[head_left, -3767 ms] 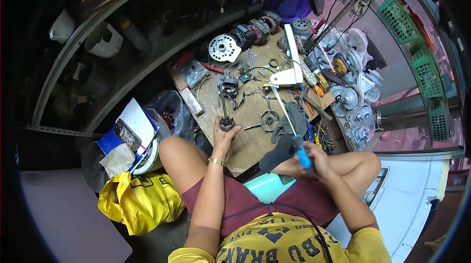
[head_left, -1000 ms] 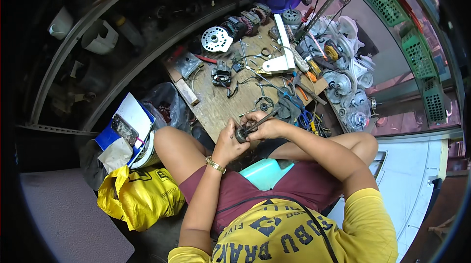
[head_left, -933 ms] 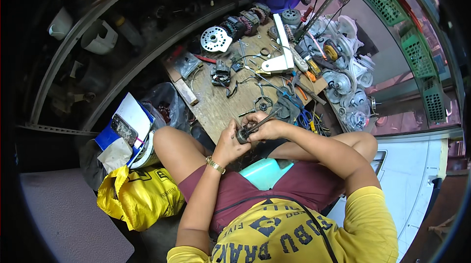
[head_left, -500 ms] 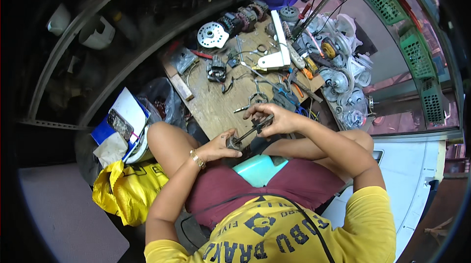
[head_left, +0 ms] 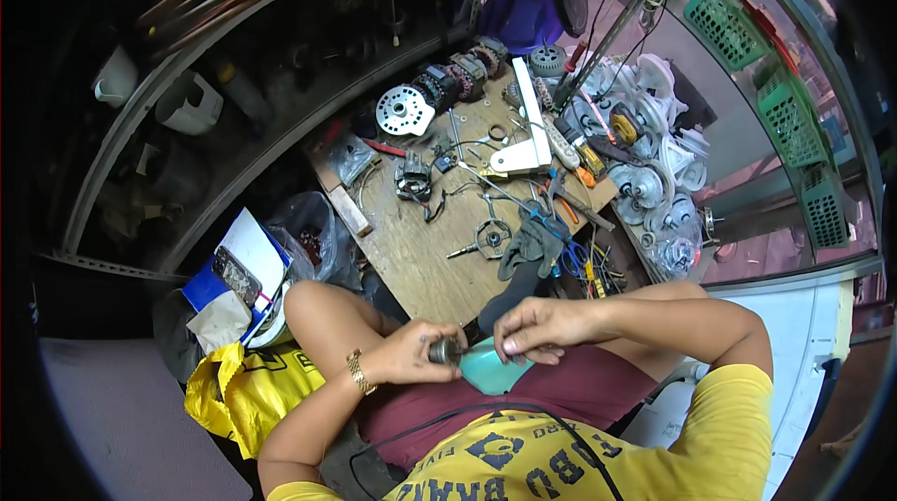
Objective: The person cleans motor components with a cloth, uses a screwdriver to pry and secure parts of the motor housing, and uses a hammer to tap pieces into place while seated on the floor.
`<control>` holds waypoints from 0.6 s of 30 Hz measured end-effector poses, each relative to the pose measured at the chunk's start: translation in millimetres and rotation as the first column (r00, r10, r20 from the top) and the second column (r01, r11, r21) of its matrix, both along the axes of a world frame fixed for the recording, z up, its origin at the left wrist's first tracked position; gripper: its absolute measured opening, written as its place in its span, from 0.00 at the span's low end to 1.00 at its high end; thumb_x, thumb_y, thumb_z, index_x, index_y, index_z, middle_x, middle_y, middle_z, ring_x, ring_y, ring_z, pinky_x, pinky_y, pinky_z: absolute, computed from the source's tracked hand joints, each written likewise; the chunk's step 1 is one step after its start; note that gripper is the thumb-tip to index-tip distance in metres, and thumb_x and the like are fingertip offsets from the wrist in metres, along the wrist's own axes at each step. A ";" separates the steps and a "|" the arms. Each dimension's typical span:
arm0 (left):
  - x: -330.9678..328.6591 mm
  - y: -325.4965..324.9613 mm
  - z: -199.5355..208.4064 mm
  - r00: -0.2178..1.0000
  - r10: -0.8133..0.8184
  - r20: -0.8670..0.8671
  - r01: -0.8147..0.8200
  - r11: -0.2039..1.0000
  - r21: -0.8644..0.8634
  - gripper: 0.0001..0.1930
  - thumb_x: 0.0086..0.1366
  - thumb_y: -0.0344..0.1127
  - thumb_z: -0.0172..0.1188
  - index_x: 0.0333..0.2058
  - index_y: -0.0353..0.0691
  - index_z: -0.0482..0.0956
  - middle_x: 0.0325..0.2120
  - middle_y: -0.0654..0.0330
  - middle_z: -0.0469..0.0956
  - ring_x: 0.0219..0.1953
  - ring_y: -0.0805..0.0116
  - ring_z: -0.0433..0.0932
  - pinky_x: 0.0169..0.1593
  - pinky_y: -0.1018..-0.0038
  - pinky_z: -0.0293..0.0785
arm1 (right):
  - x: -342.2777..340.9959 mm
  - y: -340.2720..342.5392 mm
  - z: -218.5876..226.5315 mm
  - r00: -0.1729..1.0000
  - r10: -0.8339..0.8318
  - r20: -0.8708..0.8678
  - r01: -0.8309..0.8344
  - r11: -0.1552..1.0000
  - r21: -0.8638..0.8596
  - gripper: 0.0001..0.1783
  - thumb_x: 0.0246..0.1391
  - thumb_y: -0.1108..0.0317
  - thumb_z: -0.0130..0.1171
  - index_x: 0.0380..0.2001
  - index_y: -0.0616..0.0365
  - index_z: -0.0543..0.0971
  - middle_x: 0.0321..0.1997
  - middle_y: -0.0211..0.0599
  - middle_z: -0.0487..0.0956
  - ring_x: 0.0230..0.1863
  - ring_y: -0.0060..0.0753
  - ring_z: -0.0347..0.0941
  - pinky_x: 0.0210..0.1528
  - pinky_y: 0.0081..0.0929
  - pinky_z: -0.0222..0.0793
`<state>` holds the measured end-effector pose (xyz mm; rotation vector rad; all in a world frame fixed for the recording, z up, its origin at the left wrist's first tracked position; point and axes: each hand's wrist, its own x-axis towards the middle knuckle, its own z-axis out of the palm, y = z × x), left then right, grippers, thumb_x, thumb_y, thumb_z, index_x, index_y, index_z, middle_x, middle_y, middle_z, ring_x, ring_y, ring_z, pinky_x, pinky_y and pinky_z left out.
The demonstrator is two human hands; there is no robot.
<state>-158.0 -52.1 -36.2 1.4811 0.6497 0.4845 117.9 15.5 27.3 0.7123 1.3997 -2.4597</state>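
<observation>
My left hand, with a gold band at its wrist, grips a small round dark metal part. My right hand is just to the right of it, fingers curled and pinched together; what they hold, if anything, I cannot make out. Under both hands a light turquoise plastic piece lies in my lap. Beyond them on the wooden board is a metal ring-shaped frame with a rod. Beside that frame lies a grey work glove.
A small motor and a white plastic arm lie on the board. Blue-handled scissors and other tools crowd its right edge. White plastic parts are heaped at right. A yellow bag sits at left.
Both hands have come lower, toward my lap. The dark rod that ran from the round part to my right hand no longer shows clearly. The view has tilted, uncovering the glove and scissors.
</observation>
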 end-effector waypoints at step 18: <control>-0.3 86.5 -41.1 0.587 0.757 0.287 -0.459 0.603 -0.653 0.24 0.62 0.28 0.60 0.56 0.45 0.63 0.38 0.60 0.75 0.24 0.79 0.66 0.24 0.84 0.59 | -68.4 262.8 -246.0 0.822 -0.538 0.189 -0.062 0.245 0.968 0.17 0.58 0.60 0.61 0.40 0.66 0.77 0.37 0.55 0.82 0.39 0.54 0.80 0.44 0.43 0.74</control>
